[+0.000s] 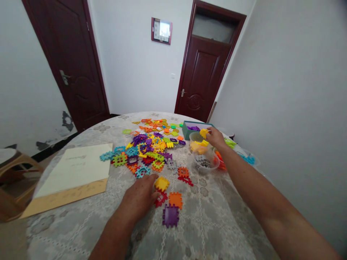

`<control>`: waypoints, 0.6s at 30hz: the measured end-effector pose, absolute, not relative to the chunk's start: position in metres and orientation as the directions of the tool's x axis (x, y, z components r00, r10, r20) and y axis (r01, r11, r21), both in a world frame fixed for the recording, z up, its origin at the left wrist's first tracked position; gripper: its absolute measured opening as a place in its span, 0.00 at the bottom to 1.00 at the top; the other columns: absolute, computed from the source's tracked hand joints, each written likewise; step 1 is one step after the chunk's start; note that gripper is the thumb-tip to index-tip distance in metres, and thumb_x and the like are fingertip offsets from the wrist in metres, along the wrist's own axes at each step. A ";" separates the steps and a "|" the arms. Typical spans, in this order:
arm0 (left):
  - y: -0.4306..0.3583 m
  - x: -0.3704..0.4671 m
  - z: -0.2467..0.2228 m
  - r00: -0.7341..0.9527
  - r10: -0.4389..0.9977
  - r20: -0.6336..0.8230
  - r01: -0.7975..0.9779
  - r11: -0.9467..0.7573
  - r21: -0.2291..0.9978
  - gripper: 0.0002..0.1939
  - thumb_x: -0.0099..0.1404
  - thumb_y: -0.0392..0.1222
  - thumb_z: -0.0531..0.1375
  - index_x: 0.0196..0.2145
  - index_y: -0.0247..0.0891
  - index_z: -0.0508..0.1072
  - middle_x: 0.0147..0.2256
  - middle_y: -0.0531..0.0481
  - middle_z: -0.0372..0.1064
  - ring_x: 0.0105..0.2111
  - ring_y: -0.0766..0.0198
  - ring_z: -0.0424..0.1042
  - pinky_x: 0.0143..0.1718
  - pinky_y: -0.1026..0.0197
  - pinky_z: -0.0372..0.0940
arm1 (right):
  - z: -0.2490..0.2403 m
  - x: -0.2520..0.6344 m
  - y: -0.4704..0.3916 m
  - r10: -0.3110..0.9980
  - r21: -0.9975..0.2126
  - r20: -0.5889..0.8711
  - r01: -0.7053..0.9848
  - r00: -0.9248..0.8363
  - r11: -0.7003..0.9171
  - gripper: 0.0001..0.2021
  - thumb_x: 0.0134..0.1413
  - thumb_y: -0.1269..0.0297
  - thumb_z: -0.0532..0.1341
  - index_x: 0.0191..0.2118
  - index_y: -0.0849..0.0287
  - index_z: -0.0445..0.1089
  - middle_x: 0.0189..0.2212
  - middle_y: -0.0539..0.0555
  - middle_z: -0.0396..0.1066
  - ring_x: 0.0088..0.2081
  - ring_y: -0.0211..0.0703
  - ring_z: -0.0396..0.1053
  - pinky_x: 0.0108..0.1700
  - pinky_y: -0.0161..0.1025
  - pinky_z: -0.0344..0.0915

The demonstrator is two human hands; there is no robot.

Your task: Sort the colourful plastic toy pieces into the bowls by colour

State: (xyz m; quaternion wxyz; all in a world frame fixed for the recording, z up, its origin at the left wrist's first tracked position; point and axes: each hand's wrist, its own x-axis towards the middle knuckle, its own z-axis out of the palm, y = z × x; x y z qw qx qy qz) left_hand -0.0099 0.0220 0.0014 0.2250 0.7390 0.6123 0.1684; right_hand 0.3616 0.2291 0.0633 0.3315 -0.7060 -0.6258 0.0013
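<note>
My left hand [141, 195] is low over the near table, with its index finger and thumb at the left edge of a yellow square building tile [162, 183]. A red building tile [161, 198] lies partly under that thumb. Just right of it are an orange tile [175, 199] and a purple tile [170, 216], both flat on the cloth. My right hand [216, 137] reaches forward and pinches a yellow toothed building piece [204, 133]. It is held above a clear round tub [195, 136] containing yellow pieces [199, 147].
A second clear tub [214, 167] has grey pieces. Behind stands a green box [186, 132] with purple pieces. A mixed heap of building tiles [148, 148] covers mid-table. At left lies a pale paper folder [76, 166]; beyond is a wooden chair [18, 180].
</note>
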 end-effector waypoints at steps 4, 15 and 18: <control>0.022 -0.012 -0.001 0.209 0.977 -0.038 0.836 -0.158 0.526 0.27 0.63 0.40 0.60 0.60 0.44 0.72 0.61 0.38 0.70 0.60 0.44 0.69 0.59 0.46 0.61 | 0.061 0.361 0.222 0.868 -0.496 0.441 0.868 0.227 0.025 0.22 0.55 0.72 0.59 0.55 0.63 0.74 0.50 0.61 0.78 0.50 0.48 0.75 0.57 0.44 0.67; 0.022 -0.006 0.002 0.208 0.974 -0.092 0.920 -0.163 0.355 0.22 0.65 0.42 0.62 0.57 0.41 0.72 0.55 0.35 0.72 0.54 0.45 0.73 0.51 0.52 0.65 | 0.035 0.268 0.088 0.905 -0.628 0.276 0.653 -0.323 0.424 0.12 0.64 0.64 0.59 0.49 0.57 0.76 0.39 0.56 0.78 0.35 0.43 0.75 0.39 0.41 0.72; 0.022 -0.003 0.005 0.204 0.973 -0.109 0.942 -0.165 0.291 0.23 0.66 0.42 0.62 0.58 0.40 0.72 0.55 0.37 0.72 0.54 0.47 0.73 0.51 0.52 0.66 | 0.009 0.236 0.057 0.823 -0.530 0.237 0.641 -0.516 0.555 0.16 0.63 0.68 0.61 0.55 0.57 0.74 0.47 0.58 0.76 0.43 0.45 0.75 0.48 0.45 0.71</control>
